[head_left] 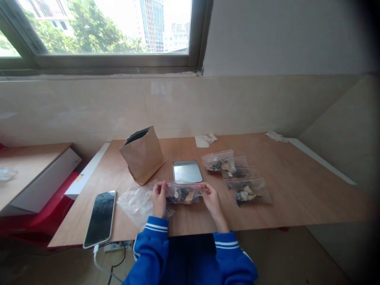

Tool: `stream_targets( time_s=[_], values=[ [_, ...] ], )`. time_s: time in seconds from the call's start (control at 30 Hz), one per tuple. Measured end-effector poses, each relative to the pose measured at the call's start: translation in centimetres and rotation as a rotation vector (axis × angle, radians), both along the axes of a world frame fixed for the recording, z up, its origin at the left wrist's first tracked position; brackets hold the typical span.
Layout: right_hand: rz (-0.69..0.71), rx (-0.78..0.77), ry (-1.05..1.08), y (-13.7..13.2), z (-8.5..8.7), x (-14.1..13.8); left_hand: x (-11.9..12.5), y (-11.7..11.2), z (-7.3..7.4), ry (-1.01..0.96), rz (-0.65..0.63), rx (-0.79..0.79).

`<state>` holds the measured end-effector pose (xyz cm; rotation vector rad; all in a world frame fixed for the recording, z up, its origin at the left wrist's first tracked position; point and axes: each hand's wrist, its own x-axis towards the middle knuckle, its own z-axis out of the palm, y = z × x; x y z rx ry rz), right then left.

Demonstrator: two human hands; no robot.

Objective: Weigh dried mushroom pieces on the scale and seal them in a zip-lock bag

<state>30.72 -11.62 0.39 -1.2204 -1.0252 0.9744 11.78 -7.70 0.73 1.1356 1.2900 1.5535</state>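
My left hand (159,199) and my right hand (211,199) pinch the two top corners of a red-sealed zip bag (182,194) holding dark and tan pieces. Behind it lies a flat square device with a shiny top (187,171). Several similar filled zip bags (248,190) rest to the right, partly overlapping one another. Under my left wrist and to its left spreads a loose clear plastic bag (137,204). A brown kraft paper pouch (142,155) stands tilted beyond it, its dark lining showing at the mouth.
A black-screened smartphone (99,219) lies near the left front edge of the wooden table (297,198), with a cable (101,265) hanging below. Crumpled paper scraps (206,139) sit by the tiled wall. A lower side desk (29,166) stands to the left.
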Motion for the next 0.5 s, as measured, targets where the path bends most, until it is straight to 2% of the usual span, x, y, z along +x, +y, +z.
stream_targets(
  time_s=[0.13, 0.33, 0.5],
  values=[
    [0.013, -0.011, 0.036, 0.1, -0.8, 0.3, -0.1, -0.2, -0.5, -0.019, -0.004, -0.026],
    [-0.056, -0.030, 0.064, 0.1, -0.5, 0.3, -0.6, -0.6, 0.1, -0.049, -0.102, -0.028],
    [-0.089, -0.026, 0.002, 0.0, -0.3, 0.4, -1.0, -0.9, 0.4, 0.040, -0.113, 0.007]
  ],
)
